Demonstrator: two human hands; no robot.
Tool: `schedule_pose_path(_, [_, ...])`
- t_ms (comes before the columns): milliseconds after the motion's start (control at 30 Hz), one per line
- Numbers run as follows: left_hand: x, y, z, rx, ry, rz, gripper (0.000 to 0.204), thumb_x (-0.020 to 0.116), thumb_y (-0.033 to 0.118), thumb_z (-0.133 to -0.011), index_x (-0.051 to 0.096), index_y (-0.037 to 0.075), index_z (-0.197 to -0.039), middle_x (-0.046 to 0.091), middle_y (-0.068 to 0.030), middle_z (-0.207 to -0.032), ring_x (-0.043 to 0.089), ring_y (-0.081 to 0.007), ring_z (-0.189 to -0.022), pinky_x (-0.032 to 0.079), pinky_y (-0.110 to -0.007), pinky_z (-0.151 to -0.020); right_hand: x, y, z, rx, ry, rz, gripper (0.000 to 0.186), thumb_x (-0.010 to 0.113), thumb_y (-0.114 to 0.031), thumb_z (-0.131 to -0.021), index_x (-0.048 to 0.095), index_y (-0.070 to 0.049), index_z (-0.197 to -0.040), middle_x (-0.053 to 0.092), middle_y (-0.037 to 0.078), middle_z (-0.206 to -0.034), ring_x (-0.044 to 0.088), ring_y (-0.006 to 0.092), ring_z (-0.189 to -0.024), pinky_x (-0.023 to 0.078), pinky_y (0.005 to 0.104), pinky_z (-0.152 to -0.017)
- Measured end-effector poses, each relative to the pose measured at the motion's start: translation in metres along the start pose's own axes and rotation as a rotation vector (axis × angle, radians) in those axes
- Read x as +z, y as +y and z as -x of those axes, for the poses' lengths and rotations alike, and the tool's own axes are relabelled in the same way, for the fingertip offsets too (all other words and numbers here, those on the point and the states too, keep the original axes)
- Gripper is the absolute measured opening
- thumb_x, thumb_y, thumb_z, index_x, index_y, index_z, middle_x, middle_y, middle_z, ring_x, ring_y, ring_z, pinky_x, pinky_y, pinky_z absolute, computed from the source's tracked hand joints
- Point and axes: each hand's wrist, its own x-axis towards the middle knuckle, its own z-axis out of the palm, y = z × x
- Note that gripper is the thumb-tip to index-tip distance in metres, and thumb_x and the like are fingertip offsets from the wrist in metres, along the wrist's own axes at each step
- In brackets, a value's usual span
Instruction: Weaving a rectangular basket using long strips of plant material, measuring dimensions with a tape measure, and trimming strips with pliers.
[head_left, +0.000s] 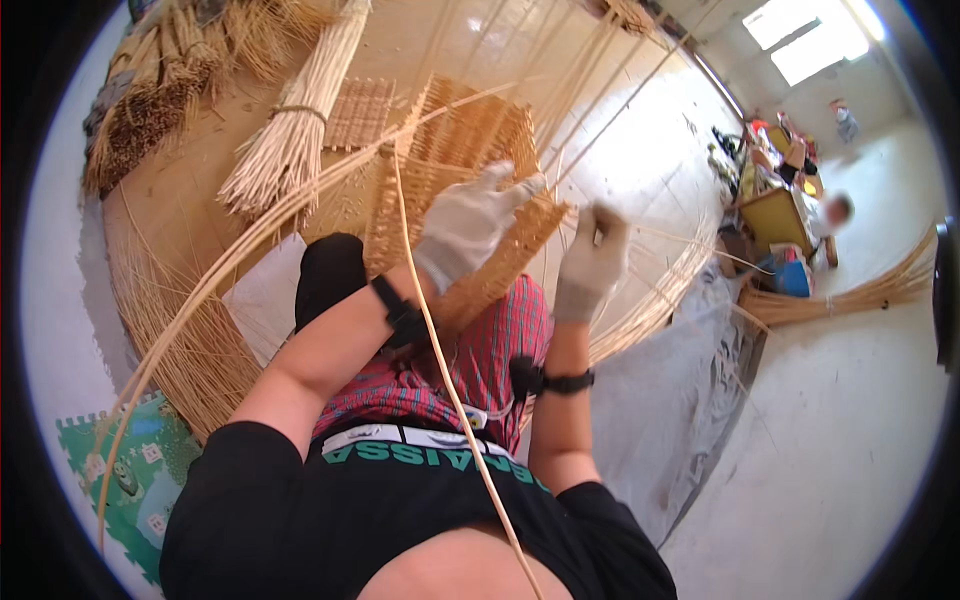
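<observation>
A rectangular basket [505, 122] of tan woven cane rests tilted against my lap, long loose stakes rising from its far right side. My left hand [468, 228], in a pale glove, grips the basket's near wall, its fingertips at the right corner beside the stakes. Just right of that corner, my gloved right hand [597, 262] is raised, fingers curled in a pinch. A thin cane strand [665, 236] runs out to the right from it; the exact grip point is blurred. One long cane strand [428, 320] crosses over my left wrist and down my front.
A tied bundle of pale cane [300, 130] and a flat woven panel [358, 115] lie beyond the basket. Darker bundles [150, 130] stand at far left. More cane lies at left and right. A blurred person [832, 212] is near a yellow box [775, 225] at right.
</observation>
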Motion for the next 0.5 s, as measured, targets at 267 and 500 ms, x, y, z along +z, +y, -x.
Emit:
schedule_pose_path(267, [0.02,0.026,-0.008,-0.288,-0.462,-0.212,0.061,0.057,0.006,-0.093,0.052,0.037,-0.145,0.051,-0.0151,-0.13,0.068,-0.0333,-0.087,0.058,-0.045,-0.081,0.021,0.025,-0.027,-0.278,-0.177,0.702,0.037,0.059,-0.008,-0.094,0.065,-0.017,-0.13,0.072,0.01,-0.099,0.069,0.0293,-0.099,0.05,0.0441,-0.098])
schedule_pose_path(500, [-0.04,-0.05,0.051,-0.584,0.365,0.528,0.019,0.077,0.006,-0.09,0.069,0.008,-0.107,0.067,-0.0065,-0.094,0.062,-0.014,-0.077,0.052,-0.029,-0.068,0.018,-0.002,0.018,-0.148,0.045,-0.152,0.026,0.059,-0.009,-0.101,0.064,-0.003,-0.126,0.073,0.012,-0.103,0.069,0.0227,-0.095,0.055,0.0352,-0.085])
